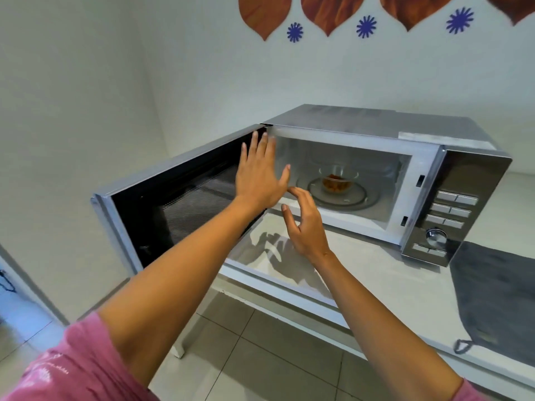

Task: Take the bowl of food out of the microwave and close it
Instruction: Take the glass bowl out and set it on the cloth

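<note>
A silver microwave (376,123) stands on a white table, its door (179,204) swung wide open to the left. Inside, a small clear glass bowl of orange-brown food (335,183) rests on the glass turntable (347,199). My left hand (259,175) is flat with fingers spread, near the door's inner side by the hinge; touching or not, I cannot tell. In front of the cavity opening hovers my right hand (304,224), fingers curled apart and holding nothing, short of the bowl.
The white table (376,273) runs to the right, with a dark grey cloth (498,296) lying on it right of the microwave. The control panel (451,209) with buttons and a dial is on the microwave's right. Walls stand close behind and to the left. Tiled floor lies below.
</note>
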Tool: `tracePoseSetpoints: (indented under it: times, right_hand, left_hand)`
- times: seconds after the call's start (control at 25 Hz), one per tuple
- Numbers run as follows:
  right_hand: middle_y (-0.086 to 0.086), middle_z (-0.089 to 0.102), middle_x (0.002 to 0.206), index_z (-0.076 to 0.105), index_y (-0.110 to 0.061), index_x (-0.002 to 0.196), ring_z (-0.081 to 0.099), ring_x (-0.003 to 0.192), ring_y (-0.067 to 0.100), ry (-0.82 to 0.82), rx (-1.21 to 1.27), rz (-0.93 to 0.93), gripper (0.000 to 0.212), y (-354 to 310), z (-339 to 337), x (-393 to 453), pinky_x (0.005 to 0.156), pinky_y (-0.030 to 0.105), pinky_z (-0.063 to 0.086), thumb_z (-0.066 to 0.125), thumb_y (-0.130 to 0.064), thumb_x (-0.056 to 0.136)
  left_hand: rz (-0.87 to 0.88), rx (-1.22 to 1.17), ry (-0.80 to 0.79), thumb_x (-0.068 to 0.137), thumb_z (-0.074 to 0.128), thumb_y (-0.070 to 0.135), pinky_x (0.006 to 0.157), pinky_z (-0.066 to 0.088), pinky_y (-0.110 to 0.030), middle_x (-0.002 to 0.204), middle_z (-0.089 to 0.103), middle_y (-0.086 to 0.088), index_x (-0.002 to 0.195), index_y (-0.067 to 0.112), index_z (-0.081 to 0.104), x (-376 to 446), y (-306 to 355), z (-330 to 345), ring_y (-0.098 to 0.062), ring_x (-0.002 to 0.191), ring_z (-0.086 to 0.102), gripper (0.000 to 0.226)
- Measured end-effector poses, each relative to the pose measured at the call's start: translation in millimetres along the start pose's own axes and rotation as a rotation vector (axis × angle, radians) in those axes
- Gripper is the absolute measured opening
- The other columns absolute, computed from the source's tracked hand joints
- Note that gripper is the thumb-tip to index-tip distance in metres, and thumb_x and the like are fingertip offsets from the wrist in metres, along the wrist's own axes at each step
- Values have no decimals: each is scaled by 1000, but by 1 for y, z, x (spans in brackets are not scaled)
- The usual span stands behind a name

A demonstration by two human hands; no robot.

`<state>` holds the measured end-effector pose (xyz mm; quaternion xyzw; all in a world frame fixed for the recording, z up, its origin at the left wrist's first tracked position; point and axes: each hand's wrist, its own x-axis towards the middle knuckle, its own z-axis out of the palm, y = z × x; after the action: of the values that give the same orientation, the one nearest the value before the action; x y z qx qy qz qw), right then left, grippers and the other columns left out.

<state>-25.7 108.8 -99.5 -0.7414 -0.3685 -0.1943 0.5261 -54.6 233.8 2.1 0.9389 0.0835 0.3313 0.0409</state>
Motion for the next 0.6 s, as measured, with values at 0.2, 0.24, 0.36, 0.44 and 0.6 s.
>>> tracePoseSetpoints:
  times: [0.2,0.24,0.36,0.44,0.6]
  right_hand:
    - [-1,56,135,55,-13,134,53,123,8,145,49,140,34,38,-22,9,104,14,40,48,-26,103]
    - [-2,56,134,56,-13,133,52,121,6,192,58,179,34,46,-26,14,102,8,38,46,-25,103]
    - [-3,58,131,56,-14,133,54,116,3,341,89,310,32,65,-38,32,96,1,37,41,-23,106]
    - [-7,59,116,57,-14,124,55,105,0,424,147,458,28,73,-46,46,87,0,40,36,-24,108]
    - [-6,55,82,58,-18,90,52,78,7,595,309,808,39,89,-59,78,83,25,40,30,-38,108]
  left_hand:
    - [-175,-456,-111,102,42,45,126,7,-43,166,20,-7,156,13,23,1,28,63,-22,155,5,67]
    - [-231,-546,-147,102,42,46,126,12,-44,166,19,-7,157,15,22,6,32,74,-23,155,7,66]
    - [-374,-708,-230,99,41,53,121,24,-50,165,22,-7,155,22,23,22,43,104,-27,153,19,66]
    - [-405,-790,-247,99,41,53,119,30,-48,163,28,-4,154,21,25,36,48,120,-28,149,29,65]
    - [-571,-1002,-321,100,35,57,116,36,-48,154,42,-11,151,14,33,63,58,146,-33,141,42,66]
